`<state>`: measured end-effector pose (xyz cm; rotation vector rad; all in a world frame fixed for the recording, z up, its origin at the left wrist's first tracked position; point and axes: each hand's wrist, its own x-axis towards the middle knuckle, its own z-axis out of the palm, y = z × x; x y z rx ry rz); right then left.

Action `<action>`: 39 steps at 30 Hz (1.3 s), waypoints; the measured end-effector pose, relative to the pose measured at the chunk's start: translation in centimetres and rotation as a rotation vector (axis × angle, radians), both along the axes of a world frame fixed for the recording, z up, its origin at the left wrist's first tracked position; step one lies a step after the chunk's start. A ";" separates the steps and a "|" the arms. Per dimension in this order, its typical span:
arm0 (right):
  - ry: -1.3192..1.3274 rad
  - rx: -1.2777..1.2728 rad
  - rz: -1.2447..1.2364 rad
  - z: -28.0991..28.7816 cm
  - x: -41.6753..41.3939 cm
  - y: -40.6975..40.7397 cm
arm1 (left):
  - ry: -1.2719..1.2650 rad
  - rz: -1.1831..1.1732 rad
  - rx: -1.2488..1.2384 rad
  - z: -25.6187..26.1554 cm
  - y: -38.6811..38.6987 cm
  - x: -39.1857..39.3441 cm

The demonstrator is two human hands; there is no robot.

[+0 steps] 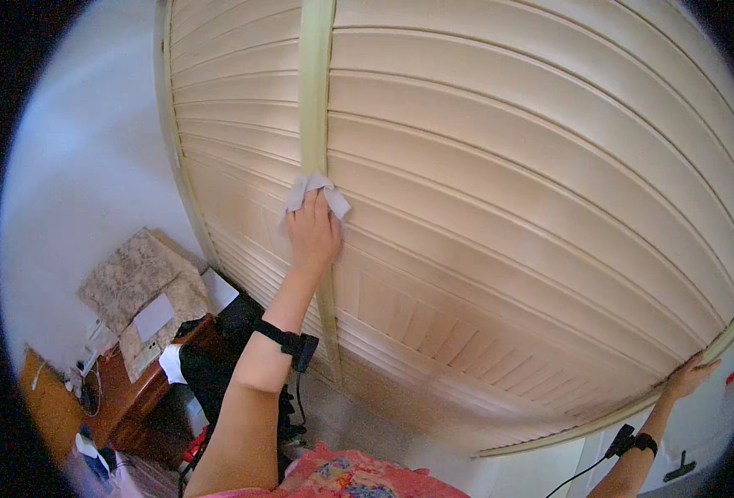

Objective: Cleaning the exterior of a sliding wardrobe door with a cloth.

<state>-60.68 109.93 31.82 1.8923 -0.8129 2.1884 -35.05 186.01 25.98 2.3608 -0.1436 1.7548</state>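
Observation:
My left hand presses a pale grey cloth against the light upright frame strip between two panels of a slatted, cream-coloured sliding door. The cloth is bunched under the fingers, and its edges stick out above and beside them. At the lower right, my right hand rests at the outer edge frame of the door, its fingers partly hidden by that edge. No object shows in it. Each forearm wears a black strap with a small device and a cable.
At the lower left, a wooden desk bears a patterned cloth, papers and cables. A black covering lies beside it. A white door with a dark handle stands at the lower right. White wall lies left of the panels.

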 end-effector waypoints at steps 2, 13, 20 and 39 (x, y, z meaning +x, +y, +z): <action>-0.010 -0.011 -0.015 -0.1 -0.1 -0.5 | 0.013 -0.019 -0.044 -0.1 -0.7 0.2; -0.025 -0.079 -0.018 0.4 0.1 -0.1 | -0.122 -0.287 -0.117 0.2 -9.8 -2.4; -0.031 -0.050 0.001 0.1 0.1 -0.2 | -0.185 -0.540 0.118 0.8 -23.1 -5.9; 0.216 0.168 0.618 -4.9 0.8 0.9 | -0.224 -1.008 0.067 0.7 -62.8 -15.7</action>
